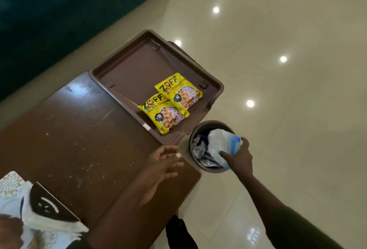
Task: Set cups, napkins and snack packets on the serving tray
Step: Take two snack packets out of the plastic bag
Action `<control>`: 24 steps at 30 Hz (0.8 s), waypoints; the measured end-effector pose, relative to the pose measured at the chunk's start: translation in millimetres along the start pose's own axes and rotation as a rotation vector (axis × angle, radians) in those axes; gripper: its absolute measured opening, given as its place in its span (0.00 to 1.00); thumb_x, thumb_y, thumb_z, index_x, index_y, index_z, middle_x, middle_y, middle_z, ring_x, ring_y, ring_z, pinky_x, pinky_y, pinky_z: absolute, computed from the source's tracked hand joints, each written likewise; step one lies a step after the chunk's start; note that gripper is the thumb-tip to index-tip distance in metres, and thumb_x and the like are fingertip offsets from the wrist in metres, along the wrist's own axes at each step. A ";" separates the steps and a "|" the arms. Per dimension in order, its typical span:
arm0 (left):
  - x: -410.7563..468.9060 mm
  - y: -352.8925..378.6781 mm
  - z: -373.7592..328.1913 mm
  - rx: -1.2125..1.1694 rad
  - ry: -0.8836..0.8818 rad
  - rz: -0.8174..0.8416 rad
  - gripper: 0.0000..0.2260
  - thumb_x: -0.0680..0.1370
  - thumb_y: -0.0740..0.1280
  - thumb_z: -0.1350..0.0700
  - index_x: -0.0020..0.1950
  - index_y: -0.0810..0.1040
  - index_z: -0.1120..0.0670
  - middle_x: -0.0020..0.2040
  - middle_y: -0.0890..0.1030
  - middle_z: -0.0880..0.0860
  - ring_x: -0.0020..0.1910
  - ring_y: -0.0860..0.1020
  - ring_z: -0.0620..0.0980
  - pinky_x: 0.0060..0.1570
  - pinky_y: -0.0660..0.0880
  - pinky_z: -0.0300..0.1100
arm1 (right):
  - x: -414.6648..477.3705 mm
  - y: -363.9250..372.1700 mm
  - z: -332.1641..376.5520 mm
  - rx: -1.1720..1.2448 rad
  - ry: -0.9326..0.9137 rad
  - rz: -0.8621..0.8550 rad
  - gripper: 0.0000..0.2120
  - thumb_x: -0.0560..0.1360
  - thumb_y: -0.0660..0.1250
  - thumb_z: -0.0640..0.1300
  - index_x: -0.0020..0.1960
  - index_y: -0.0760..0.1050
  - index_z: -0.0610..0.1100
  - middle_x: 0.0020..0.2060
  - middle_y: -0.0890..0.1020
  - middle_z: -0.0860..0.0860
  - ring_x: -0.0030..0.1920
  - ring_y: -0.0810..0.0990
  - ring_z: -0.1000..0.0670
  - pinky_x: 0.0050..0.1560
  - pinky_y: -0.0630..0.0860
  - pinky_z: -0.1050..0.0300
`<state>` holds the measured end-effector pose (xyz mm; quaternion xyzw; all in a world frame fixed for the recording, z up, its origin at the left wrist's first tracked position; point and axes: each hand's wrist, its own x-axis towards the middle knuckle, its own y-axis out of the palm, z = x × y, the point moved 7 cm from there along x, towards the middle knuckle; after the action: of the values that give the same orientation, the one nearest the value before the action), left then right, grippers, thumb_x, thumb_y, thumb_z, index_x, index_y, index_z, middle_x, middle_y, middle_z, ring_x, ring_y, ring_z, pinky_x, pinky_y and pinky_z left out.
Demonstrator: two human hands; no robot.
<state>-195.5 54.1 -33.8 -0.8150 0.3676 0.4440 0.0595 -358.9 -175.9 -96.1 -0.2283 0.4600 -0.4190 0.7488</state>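
Observation:
A brown plastic serving tray (127, 70) rests on the far end of a dark wooden table (79, 139), partly overhanging its edge. Two yellow snack packets lie in the tray's near right corner, one (164, 116) partly under the other (179, 90). My right hand (238, 157) grips a white and blue plastic wrapper (228, 143) over a round bin (195, 135) on the floor. My left hand (164, 161) hovers over the table's right end with fingers spread and nothing in it. No cups or napkins are visible.
The bin holds crumpled white and blue wrappers. A patterned white cloth with a dark item (45, 207) lies at the table's near left corner. A dark green sofa (59, 10) stands beyond the table at the upper left. Glossy cream floor tiles (288, 89) spread to the right.

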 end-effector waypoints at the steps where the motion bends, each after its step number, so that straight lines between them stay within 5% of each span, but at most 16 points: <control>1: 0.2 -3.2 -1.2 -0.012 0.007 0.002 0.23 0.66 0.73 0.47 0.60 0.77 0.49 0.57 0.83 0.53 0.55 0.82 0.52 0.55 0.79 0.51 | 10.5 5.8 2.4 0.001 -0.013 0.020 0.47 0.64 0.79 0.48 0.74 0.55 0.44 0.67 0.72 0.40 0.65 0.73 0.38 0.61 0.73 0.43; 3: 1.0 -9.4 -1.5 -0.030 0.007 0.008 0.26 0.63 0.74 0.45 0.60 0.77 0.49 0.56 0.84 0.52 0.54 0.83 0.52 0.53 0.80 0.51 | 23.8 14.7 4.4 -0.038 -0.050 0.029 0.48 0.63 0.80 0.49 0.74 0.56 0.42 0.70 0.68 0.41 0.68 0.70 0.39 0.63 0.72 0.45; 9: 0.1 -26.9 -3.8 -0.050 0.006 -0.013 0.21 0.67 0.72 0.49 0.59 0.78 0.51 0.55 0.84 0.53 0.52 0.84 0.53 0.50 0.79 0.50 | 21.7 22.5 -2.1 -0.206 -0.120 0.077 0.27 0.71 0.69 0.42 0.68 0.66 0.42 0.65 0.72 0.41 0.60 0.75 0.41 0.51 0.72 0.52; 12: 2.2 -34.6 -10.2 -0.080 0.026 -0.037 0.20 0.68 0.72 0.51 0.59 0.79 0.52 0.54 0.85 0.55 0.51 0.84 0.55 0.48 0.79 0.50 | 26.4 12.4 6.1 -0.226 -0.183 0.050 0.22 0.72 0.67 0.41 0.65 0.69 0.41 0.63 0.75 0.42 0.60 0.75 0.42 0.54 0.73 0.51; 24: 19.5 -66.2 -61.1 -0.264 0.187 -0.299 0.13 0.76 0.68 0.63 0.60 0.75 0.57 0.45 0.82 0.56 0.40 0.81 0.52 0.44 0.80 0.48 | 27.9 -16.6 144.5 -0.002 -0.618 -0.149 0.12 0.73 0.63 0.38 0.56 0.75 0.45 0.52 0.80 0.50 0.41 0.77 0.54 0.45 0.74 0.57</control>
<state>-104.3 65.4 -27.3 -0.8987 0.1854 0.3972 -0.0169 -232.4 -214.6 -29.7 -0.3787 0.1930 -0.3830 0.8202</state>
